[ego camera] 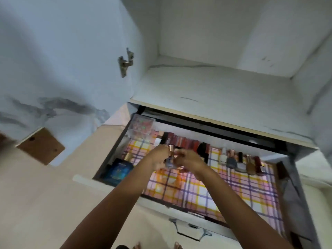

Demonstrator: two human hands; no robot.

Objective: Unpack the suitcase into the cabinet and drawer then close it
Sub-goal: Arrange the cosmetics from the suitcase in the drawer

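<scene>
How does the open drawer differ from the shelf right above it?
The drawer is lined with bright checked paper; the shelf is plain white with grey veins. The drawer holds rows of small bottles; nothing shows on the shelf. Both belong to one cabinet.

One view only: head-worn, wide-angle. It looked down at close range into the open drawer [224, 191], cabinet shelf [206, 87] above.
</scene>
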